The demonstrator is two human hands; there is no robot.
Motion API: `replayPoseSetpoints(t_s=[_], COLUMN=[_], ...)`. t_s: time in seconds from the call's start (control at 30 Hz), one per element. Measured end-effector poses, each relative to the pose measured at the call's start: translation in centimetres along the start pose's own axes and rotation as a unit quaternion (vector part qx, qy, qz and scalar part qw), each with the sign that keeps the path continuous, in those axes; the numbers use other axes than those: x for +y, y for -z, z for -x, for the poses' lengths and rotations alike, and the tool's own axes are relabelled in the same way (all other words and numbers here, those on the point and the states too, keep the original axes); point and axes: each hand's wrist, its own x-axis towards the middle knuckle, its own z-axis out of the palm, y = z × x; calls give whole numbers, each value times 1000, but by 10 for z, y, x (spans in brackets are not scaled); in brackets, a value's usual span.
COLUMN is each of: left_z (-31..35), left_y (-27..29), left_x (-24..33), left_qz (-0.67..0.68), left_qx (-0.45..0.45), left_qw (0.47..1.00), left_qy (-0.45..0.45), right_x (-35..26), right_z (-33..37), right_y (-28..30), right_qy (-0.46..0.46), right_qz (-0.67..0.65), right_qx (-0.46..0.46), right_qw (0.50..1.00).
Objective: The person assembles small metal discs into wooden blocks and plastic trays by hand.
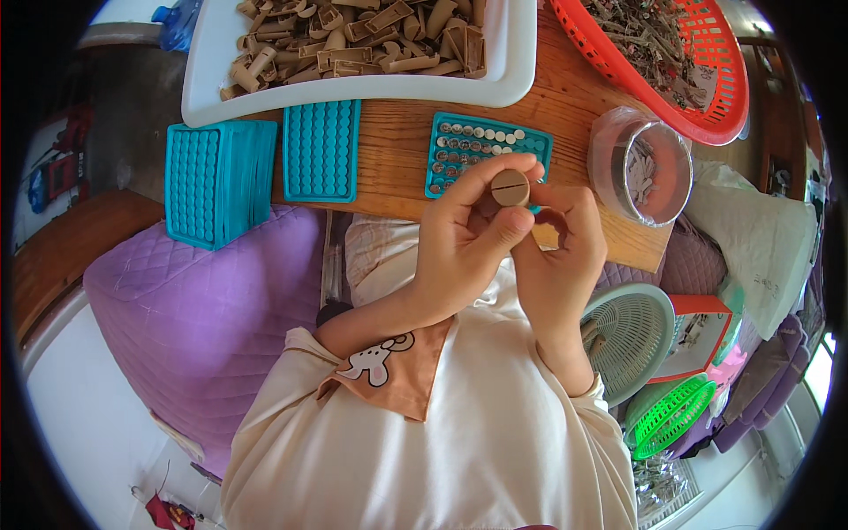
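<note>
In front of my chest, my left hand point(468, 234) pinches a tan plastic part point(510, 188) between thumb and fingers. Its round end faces up and has a dark slot across it. My right hand point(563, 243) is closed at the right side of the same part, its forefinger against the edge; the lower portion is hidden by both hands. Just beyond the hands lies a teal tray point(536, 140) with rows of small round silver and white discs, partly covered by my left fingers.
A white bin point(353, 99) of tan plastic parts stands at the back. Left are a teal tray point(321, 150) and a tray stack point(196, 181). Right are a red basket point(726, 84) of scraps and a lined tub point(609, 163). Lower down sit grey point(649, 344) and green baskets point(676, 415).
</note>
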Motion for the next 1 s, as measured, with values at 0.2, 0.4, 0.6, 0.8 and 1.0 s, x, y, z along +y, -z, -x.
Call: replayPoseSetpoints(t_s=[0.2,0.4,0.6,0.8,1.0], left_z=[2,-2,-2,-3,-13], left_y=[2,5,6,8,14], left_x=[-7,4,-4,-11,-16], left_qz=[26,235,290,298,345], left_qx=[-68,-74,-79,-66,-108], left_qw=[997,963,945,943,913], left_qy=[-41,110,129,131,188], right_x=[3,-1,8,16,17], right_z=[6,9,10,9,3], right_y=[8,14,3,-1,16], right_qy=[113,78,146,154,4], right_qz=[142,98,99,91,20], right_qx=[-87,-90,-31,-20,-117], right_qw=[979,988,984,984,993])
